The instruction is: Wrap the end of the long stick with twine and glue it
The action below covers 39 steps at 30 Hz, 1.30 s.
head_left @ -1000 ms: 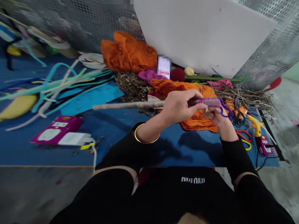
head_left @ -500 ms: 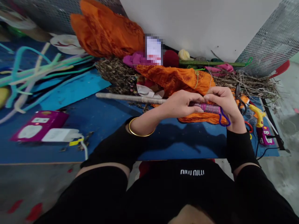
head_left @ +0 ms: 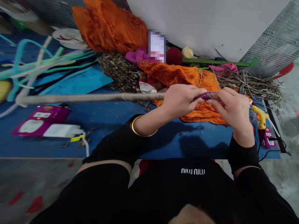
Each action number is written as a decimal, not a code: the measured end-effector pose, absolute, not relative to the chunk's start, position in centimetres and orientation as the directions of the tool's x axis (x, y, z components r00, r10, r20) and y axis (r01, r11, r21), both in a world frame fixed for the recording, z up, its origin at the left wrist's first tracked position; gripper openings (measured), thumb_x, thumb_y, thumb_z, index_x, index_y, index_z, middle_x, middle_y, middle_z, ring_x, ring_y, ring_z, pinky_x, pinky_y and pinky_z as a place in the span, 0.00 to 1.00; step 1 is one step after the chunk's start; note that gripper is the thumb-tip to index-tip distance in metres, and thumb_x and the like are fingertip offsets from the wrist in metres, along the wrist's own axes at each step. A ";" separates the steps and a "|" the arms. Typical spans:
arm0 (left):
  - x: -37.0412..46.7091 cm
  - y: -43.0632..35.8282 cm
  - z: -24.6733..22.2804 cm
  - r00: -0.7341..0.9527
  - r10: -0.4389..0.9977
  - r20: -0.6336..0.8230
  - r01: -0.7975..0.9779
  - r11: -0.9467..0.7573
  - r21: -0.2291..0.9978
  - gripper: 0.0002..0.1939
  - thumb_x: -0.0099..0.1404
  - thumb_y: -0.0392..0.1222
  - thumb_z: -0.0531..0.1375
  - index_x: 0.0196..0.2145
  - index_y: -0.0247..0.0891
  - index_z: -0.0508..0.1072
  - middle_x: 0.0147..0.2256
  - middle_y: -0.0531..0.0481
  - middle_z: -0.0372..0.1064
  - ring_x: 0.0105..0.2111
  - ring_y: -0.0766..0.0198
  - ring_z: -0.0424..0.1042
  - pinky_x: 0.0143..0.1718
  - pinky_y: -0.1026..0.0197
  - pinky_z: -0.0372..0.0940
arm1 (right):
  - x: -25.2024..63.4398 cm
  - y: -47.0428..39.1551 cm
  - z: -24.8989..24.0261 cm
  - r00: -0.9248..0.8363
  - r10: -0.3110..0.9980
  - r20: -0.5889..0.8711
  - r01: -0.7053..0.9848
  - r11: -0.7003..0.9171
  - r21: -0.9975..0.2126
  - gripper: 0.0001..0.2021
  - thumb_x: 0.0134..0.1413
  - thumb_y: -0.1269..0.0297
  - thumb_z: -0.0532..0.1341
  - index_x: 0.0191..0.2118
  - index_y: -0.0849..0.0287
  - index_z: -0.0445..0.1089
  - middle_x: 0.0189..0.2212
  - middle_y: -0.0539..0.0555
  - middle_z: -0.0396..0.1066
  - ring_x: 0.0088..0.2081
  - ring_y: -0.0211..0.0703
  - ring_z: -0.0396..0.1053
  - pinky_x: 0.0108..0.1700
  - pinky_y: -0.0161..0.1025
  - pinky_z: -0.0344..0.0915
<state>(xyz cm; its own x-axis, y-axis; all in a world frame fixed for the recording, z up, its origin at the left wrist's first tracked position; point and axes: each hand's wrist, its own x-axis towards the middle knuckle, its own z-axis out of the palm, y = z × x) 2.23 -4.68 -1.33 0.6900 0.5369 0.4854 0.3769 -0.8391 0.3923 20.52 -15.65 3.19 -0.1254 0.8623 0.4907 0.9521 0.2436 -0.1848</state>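
A long grey-brown wooden stick (head_left: 93,97) lies nearly level across my view. Purple wrapping (head_left: 206,95) covers its right part. My left hand (head_left: 181,98) is closed round the stick just left of that wrapping, thumb and fingers pinching toward it. Farther right, my right hand (head_left: 234,107) is closed on the wrapped end and hides most of it. A small bit of coloured strand shows by the right fingertips, too little to make out. Orange printed cloth (head_left: 198,115) lies behind and beneath both hands.
Dry twigs (head_left: 254,85) lie beyond the right hand. A yellow glue gun (head_left: 259,115) and a purple power strip (head_left: 266,137) sit near the table's right edge. At left are foam-like tubes (head_left: 35,70), a purple socket box (head_left: 44,119) and a white plug (head_left: 59,130).
The stick now reaches much farther left across the view. My right hand has shifted right and turned over the wrapped end. The dangling purple loop is now out of sight.
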 end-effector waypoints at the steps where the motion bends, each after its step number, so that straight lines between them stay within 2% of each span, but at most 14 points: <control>1: 2.1 -4.6 -1.3 0.659 0.551 0.512 0.426 -0.834 0.350 0.18 0.70 0.48 0.58 0.53 0.45 0.81 0.39 0.47 0.82 0.37 0.57 0.78 0.34 0.60 0.64 | 20.6 -16.1 3.6 -0.122 0.872 0.473 0.952 0.239 -0.193 0.13 0.66 0.57 0.61 0.30 0.56 0.71 0.26 0.50 0.67 0.28 0.39 0.63 0.30 0.38 0.51; 3: 1.9 -4.5 -1.2 0.618 0.563 0.548 0.476 -0.823 0.309 0.18 0.71 0.48 0.57 0.54 0.44 0.80 0.38 0.46 0.81 0.37 0.56 0.78 0.35 0.59 0.65 | 21.0 -16.8 4.3 -0.152 0.888 0.433 0.921 0.286 -0.264 0.14 0.66 0.57 0.61 0.29 0.55 0.70 0.26 0.50 0.66 0.28 0.39 0.64 0.31 0.38 0.55; 5: 1.9 -4.4 -1.1 0.604 0.556 0.571 0.488 -0.824 0.287 0.18 0.72 0.48 0.57 0.54 0.45 0.80 0.39 0.46 0.81 0.37 0.56 0.78 0.35 0.58 0.64 | 21.3 -16.9 4.6 -0.194 0.876 0.442 0.834 0.385 -0.396 0.16 0.66 0.54 0.60 0.27 0.55 0.70 0.30 0.53 0.68 0.33 0.43 0.68 0.35 0.41 0.63; 7: 1.9 -4.5 -1.1 0.607 0.538 0.584 0.493 -0.832 0.254 0.18 0.72 0.48 0.56 0.54 0.45 0.80 0.39 0.47 0.81 0.36 0.56 0.78 0.34 0.59 0.63 | 21.3 -16.3 4.2 -0.157 0.842 0.517 0.706 0.461 -0.537 0.20 0.66 0.47 0.58 0.27 0.54 0.70 0.36 0.57 0.70 0.41 0.50 0.72 0.42 0.47 0.69; 9: 2.0 -4.6 -1.2 0.611 0.521 0.595 0.501 -0.837 0.218 0.18 0.73 0.48 0.55 0.54 0.45 0.80 0.38 0.47 0.81 0.36 0.57 0.77 0.32 0.59 0.62 | 20.7 -15.3 3.0 -0.066 0.804 0.591 0.554 0.523 -0.648 0.24 0.66 0.42 0.55 0.26 0.53 0.68 0.36 0.58 0.70 0.44 0.53 0.73 0.47 0.53 0.70; 11: 2.1 -4.6 -1.3 0.613 0.511 0.603 0.507 -0.839 0.195 0.19 0.74 0.49 0.54 0.53 0.45 0.79 0.38 0.47 0.80 0.36 0.58 0.77 0.32 0.59 0.62 | 19.5 -14.2 1.5 0.003 0.778 0.628 0.395 0.576 -0.716 0.26 0.67 0.40 0.52 0.24 0.53 0.64 0.27 0.54 0.65 0.36 0.51 0.72 0.46 0.54 0.71; 14: 2.0 -4.5 -1.5 0.612 0.507 0.607 0.500 -0.843 0.199 0.20 0.75 0.51 0.51 0.54 0.45 0.78 0.40 0.46 0.80 0.37 0.58 0.77 0.34 0.60 0.63 | 17.5 -13.4 -0.4 0.109 0.754 0.647 0.263 0.606 -0.751 0.26 0.67 0.40 0.53 0.23 0.52 0.59 0.18 0.49 0.55 0.24 0.43 0.62 0.37 0.50 0.70; 16: 2.0 -4.3 -1.7 0.612 0.506 0.608 0.485 -0.847 0.218 0.22 0.76 0.52 0.50 0.56 0.44 0.76 0.42 0.46 0.80 0.38 0.58 0.77 0.35 0.60 0.64 | 16.5 -13.7 -0.9 0.206 0.732 0.650 0.262 0.599 -0.757 0.25 0.66 0.41 0.55 0.23 0.52 0.59 0.18 0.48 0.54 0.23 0.41 0.58 0.33 0.46 0.67; 19: 2.0 -4.2 -2.0 0.611 0.506 0.609 0.475 -0.850 0.228 0.24 0.76 0.54 0.50 0.57 0.42 0.76 0.43 0.44 0.80 0.39 0.56 0.78 0.36 0.59 0.65 | 15.5 -14.7 -0.5 0.273 0.719 0.639 0.272 0.580 -0.768 0.22 0.66 0.46 0.59 0.24 0.53 0.62 0.19 0.49 0.58 0.24 0.41 0.60 0.32 0.45 0.64; 23: 2.2 -4.6 -2.2 0.600 0.536 0.594 0.491 -0.833 0.256 0.23 0.76 0.53 0.51 0.58 0.41 0.76 0.42 0.43 0.80 0.39 0.55 0.78 0.36 0.58 0.65 | 15.1 -16.2 0.1 0.229 0.739 0.633 0.295 0.567 -0.769 0.19 0.69 0.53 0.57 0.26 0.54 0.66 0.21 0.50 0.62 0.25 0.41 0.62 0.34 0.45 0.65; 28: 2.4 -4.7 -2.2 0.586 0.563 0.582 0.514 -0.814 0.270 0.22 0.74 0.50 0.53 0.58 0.41 0.76 0.43 0.43 0.80 0.40 0.55 0.78 0.36 0.58 0.65 | 14.9 -16.8 -0.6 0.142 0.781 0.608 0.430 0.505 -0.749 0.23 0.71 0.49 0.51 0.28 0.54 0.69 0.23 0.53 0.64 0.28 0.45 0.64 0.35 0.49 0.66; 31: 2.3 -4.4 -2.1 0.581 0.565 0.586 0.502 -0.815 0.289 0.22 0.74 0.51 0.54 0.58 0.42 0.78 0.43 0.44 0.81 0.39 0.56 0.78 0.37 0.59 0.66 | 14.9 -16.5 -1.3 0.109 0.722 0.683 0.494 0.557 -0.668 0.21 0.71 0.52 0.51 0.27 0.54 0.67 0.22 0.52 0.63 0.27 0.43 0.63 0.35 0.48 0.64; 35: 1.8 -4.0 -1.6 0.573 0.585 0.574 0.480 -0.807 0.343 0.22 0.72 0.54 0.56 0.56 0.43 0.79 0.42 0.45 0.82 0.40 0.55 0.79 0.38 0.59 0.67 | 14.9 -15.6 -1.6 -0.017 0.606 0.795 0.556 0.667 -0.496 0.18 0.71 0.59 0.52 0.27 0.54 0.62 0.21 0.50 0.62 0.24 0.39 0.59 0.32 0.44 0.60; 39: 1.4 -3.9 -0.7 0.564 0.624 0.540 0.455 -0.781 0.427 0.19 0.70 0.50 0.59 0.53 0.45 0.81 0.41 0.47 0.82 0.41 0.56 0.79 0.40 0.58 0.68 | 15.0 -14.5 -1.9 -0.144 0.506 0.850 0.571 0.744 -0.346 0.15 0.72 0.63 0.52 0.29 0.55 0.62 0.21 0.49 0.61 0.25 0.38 0.58 0.32 0.42 0.59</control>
